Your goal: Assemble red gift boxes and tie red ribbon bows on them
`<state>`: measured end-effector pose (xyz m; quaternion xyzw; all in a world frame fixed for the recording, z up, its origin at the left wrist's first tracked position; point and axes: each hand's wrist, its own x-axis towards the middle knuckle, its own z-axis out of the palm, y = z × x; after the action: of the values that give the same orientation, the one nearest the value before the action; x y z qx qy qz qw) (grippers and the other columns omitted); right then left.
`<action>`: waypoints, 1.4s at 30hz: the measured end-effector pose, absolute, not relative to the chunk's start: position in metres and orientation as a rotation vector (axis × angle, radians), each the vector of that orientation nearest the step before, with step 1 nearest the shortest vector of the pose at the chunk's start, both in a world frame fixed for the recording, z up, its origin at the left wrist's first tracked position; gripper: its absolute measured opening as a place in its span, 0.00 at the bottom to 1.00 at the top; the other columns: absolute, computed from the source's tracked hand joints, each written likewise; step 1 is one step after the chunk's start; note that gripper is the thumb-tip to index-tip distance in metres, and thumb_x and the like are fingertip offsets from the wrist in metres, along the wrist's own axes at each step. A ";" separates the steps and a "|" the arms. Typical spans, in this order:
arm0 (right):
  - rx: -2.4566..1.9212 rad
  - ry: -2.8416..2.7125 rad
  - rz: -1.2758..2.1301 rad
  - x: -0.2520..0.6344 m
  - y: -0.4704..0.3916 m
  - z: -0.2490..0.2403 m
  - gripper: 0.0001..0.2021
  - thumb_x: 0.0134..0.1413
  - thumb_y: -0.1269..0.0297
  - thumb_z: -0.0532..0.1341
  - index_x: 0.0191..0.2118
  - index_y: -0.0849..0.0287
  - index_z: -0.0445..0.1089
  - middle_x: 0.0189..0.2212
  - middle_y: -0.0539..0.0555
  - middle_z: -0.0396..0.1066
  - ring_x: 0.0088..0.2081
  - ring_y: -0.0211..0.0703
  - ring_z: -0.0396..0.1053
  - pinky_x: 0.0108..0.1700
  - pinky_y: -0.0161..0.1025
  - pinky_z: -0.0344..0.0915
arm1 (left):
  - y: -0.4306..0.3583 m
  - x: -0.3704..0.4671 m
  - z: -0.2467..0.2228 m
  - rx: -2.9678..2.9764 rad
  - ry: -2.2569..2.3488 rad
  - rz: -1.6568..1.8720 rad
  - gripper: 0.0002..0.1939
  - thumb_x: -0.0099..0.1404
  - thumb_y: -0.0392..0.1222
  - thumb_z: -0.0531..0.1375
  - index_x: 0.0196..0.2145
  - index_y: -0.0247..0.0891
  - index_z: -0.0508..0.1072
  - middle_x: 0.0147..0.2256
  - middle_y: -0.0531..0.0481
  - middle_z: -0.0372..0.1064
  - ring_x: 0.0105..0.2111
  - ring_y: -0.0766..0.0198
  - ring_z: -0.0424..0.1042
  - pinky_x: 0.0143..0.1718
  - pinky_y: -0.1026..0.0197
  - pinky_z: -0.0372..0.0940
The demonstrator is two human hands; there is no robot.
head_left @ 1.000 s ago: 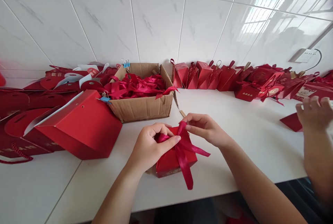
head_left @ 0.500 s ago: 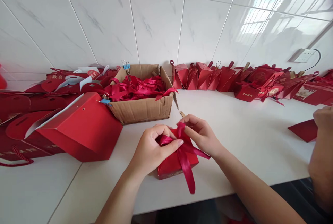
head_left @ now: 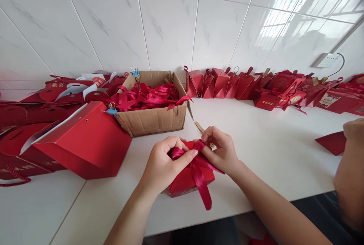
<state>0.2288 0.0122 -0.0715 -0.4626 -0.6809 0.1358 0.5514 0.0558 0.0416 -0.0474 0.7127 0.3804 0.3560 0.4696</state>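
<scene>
A small red gift box (head_left: 182, 181) sits on the white table in front of me, with a crimson satin ribbon (head_left: 201, 186) looped on its top. My left hand (head_left: 167, 163) pinches a loop of the ribbon between thumb and fingers at the box's left side. On the other side, my right hand (head_left: 222, 148) grips the ribbon's right loop, fingers curled. One ribbon tail hangs down over the box's front; another runs right, under my right hand. The knot is partly covered by my left thumb.
Behind the box stands a cardboard carton (head_left: 152, 121) full of crimson ribbons (head_left: 150, 95). Left lies a pile of red boxes (head_left: 88, 142). Several finished-looking red boxes (head_left: 222, 82) line the tiled wall. At right, another person's hand (head_left: 351, 133) is near a dark red piece (head_left: 332, 142).
My right hand has turned slightly and drawn its loop lower, closer to the knot. A small pale object now shows by its fingers. The view has shifted slightly.
</scene>
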 end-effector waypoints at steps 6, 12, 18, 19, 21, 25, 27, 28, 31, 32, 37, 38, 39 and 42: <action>-1.056 -1.677 0.204 0.234 0.014 -0.075 0.11 0.45 0.79 0.57 0.30 0.55 0.57 0.22 0.44 0.59 0.20 0.31 0.54 0.21 0.31 0.55 | 0.044 0.056 -0.049 1.758 0.952 0.868 0.23 0.56 0.43 0.63 0.19 0.40 0.49 0.21 0.55 0.55 0.42 0.57 0.69 0.39 0.62 0.60; -0.974 -1.743 0.132 0.240 0.017 -0.077 0.13 0.41 0.81 0.55 0.31 0.55 0.58 0.22 0.45 0.60 0.21 0.31 0.55 0.21 0.30 0.57 | 0.043 0.057 -0.045 1.769 0.991 0.820 0.23 0.54 0.43 0.63 0.18 0.39 0.49 0.23 0.56 0.55 0.31 0.64 0.64 0.32 0.64 0.58; -0.960 -1.763 0.073 0.240 0.017 -0.073 0.11 0.42 0.80 0.54 0.30 0.55 0.58 0.23 0.45 0.61 0.22 0.32 0.56 0.22 0.30 0.57 | 0.041 0.058 -0.043 1.817 1.036 0.803 0.23 0.54 0.43 0.64 0.19 0.39 0.50 0.23 0.57 0.51 0.25 0.68 0.56 0.27 0.65 0.53; -0.953 -1.764 0.071 0.240 0.017 -0.073 0.11 0.42 0.80 0.54 0.30 0.55 0.59 0.23 0.46 0.61 0.22 0.32 0.56 0.22 0.30 0.58 | 0.041 0.058 -0.043 1.815 1.038 0.803 0.23 0.54 0.43 0.64 0.19 0.39 0.50 0.23 0.57 0.51 0.25 0.68 0.57 0.27 0.65 0.54; -0.947 -1.753 0.086 0.239 0.017 -0.075 0.12 0.41 0.80 0.53 0.31 0.55 0.59 0.23 0.46 0.61 0.22 0.32 0.56 0.22 0.30 0.57 | 0.041 0.058 -0.043 1.802 1.012 0.818 0.23 0.54 0.43 0.64 0.19 0.40 0.50 0.22 0.57 0.53 0.28 0.66 0.62 0.30 0.65 0.56; -0.954 -1.733 0.158 0.239 0.017 -0.080 0.14 0.41 0.81 0.53 0.33 0.55 0.60 0.20 0.43 0.57 0.20 0.31 0.53 0.21 0.29 0.55 | 0.043 0.058 -0.045 1.747 0.925 0.888 0.23 0.57 0.45 0.62 0.18 0.40 0.49 0.21 0.55 0.58 0.41 0.58 0.69 0.38 0.63 0.60; -0.940 -1.752 0.181 0.240 0.017 -0.081 0.14 0.43 0.81 0.53 0.34 0.55 0.60 0.20 0.42 0.56 0.20 0.31 0.53 0.22 0.29 0.55 | 0.044 0.058 -0.047 1.719 0.917 0.911 0.22 0.59 0.46 0.60 0.18 0.40 0.50 0.21 0.54 0.59 0.42 0.57 0.70 0.40 0.62 0.61; -0.931 -1.762 0.187 0.241 0.017 -0.081 0.14 0.43 0.80 0.53 0.35 0.55 0.60 0.20 0.42 0.56 0.20 0.31 0.53 0.22 0.29 0.55 | 0.044 0.059 -0.048 1.711 0.922 0.920 0.22 0.60 0.46 0.60 0.18 0.40 0.50 0.21 0.54 0.59 0.42 0.57 0.70 0.40 0.62 0.61; -0.923 -1.780 0.170 0.243 0.016 -0.079 0.14 0.44 0.80 0.53 0.35 0.55 0.60 0.20 0.42 0.57 0.20 0.31 0.54 0.23 0.30 0.57 | 0.044 0.059 -0.050 1.723 0.941 0.942 0.23 0.59 0.44 0.60 0.18 0.41 0.49 0.20 0.54 0.58 0.43 0.58 0.70 0.41 0.62 0.61; -0.923 -1.783 0.152 0.244 0.016 -0.079 0.14 0.44 0.81 0.53 0.35 0.55 0.60 0.20 0.42 0.57 0.20 0.31 0.54 0.23 0.30 0.57 | 0.043 0.060 -0.050 1.740 0.945 0.943 0.23 0.58 0.43 0.61 0.18 0.41 0.48 0.20 0.54 0.58 0.43 0.58 0.70 0.42 0.62 0.61; -0.930 -1.808 0.060 0.246 0.016 -0.076 0.13 0.44 0.80 0.54 0.34 0.54 0.59 0.19 0.43 0.56 0.20 0.32 0.54 0.22 0.30 0.57 | 0.041 0.060 -0.049 1.845 0.946 0.918 0.23 0.58 0.41 0.60 0.18 0.41 0.47 0.21 0.54 0.55 0.43 0.57 0.69 0.38 0.62 0.60; -0.934 -1.811 0.052 0.247 0.016 -0.076 0.13 0.45 0.80 0.54 0.34 0.54 0.59 0.19 0.43 0.56 0.20 0.32 0.54 0.22 0.30 0.56 | 0.040 0.060 -0.049 1.861 0.947 0.914 0.23 0.58 0.41 0.60 0.18 0.41 0.47 0.21 0.53 0.55 0.43 0.57 0.69 0.37 0.62 0.60; -0.939 -1.809 0.046 0.247 0.016 -0.076 0.12 0.45 0.80 0.55 0.33 0.54 0.59 0.19 0.43 0.56 0.20 0.32 0.54 0.21 0.30 0.56 | 0.040 0.060 -0.048 1.874 0.946 0.909 0.23 0.58 0.41 0.60 0.18 0.41 0.47 0.21 0.53 0.55 0.42 0.56 0.69 0.36 0.62 0.60; -0.948 -1.796 0.050 0.249 0.018 -0.077 0.12 0.46 0.80 0.56 0.33 0.54 0.59 0.19 0.42 0.57 0.19 0.32 0.54 0.22 0.31 0.57 | 0.040 0.061 -0.048 1.903 0.941 0.884 0.23 0.57 0.42 0.60 0.18 0.41 0.47 0.21 0.53 0.56 0.41 0.56 0.69 0.33 0.62 0.59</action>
<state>0.2490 0.0179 -0.0769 -0.3964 -0.7513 0.0211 0.5272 0.0607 0.0404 -0.0478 0.7552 0.3736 0.3508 0.4087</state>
